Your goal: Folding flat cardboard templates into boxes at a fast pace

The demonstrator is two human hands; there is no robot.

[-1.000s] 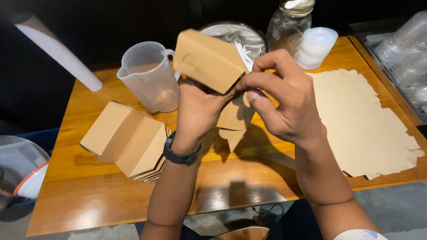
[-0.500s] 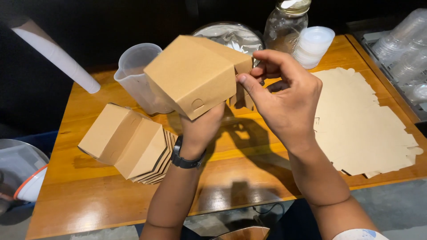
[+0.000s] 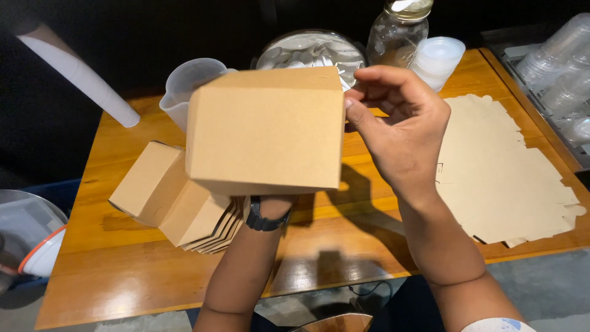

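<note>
I hold a folded brown cardboard box up in front of me above the wooden table, its flat side facing the camera. My left hand is hidden behind the box; only the wrist with a black watch shows beneath it. My right hand pinches the box's right edge near the top corner with thumb and fingers. A nested stack of folded brown boxes lies on the table at the left. A pile of flat, unfolded cardboard blanks lies at the right.
Behind the box stand a translucent plastic jug, a round bowl of white lids, a glass jar and stacked white lids. Clear plastic cups fill a tray at far right. A white tube leans at left.
The box has been turned and unfolded wider, now showing one broad flat face. My right hand has shifted to its right edge.
</note>
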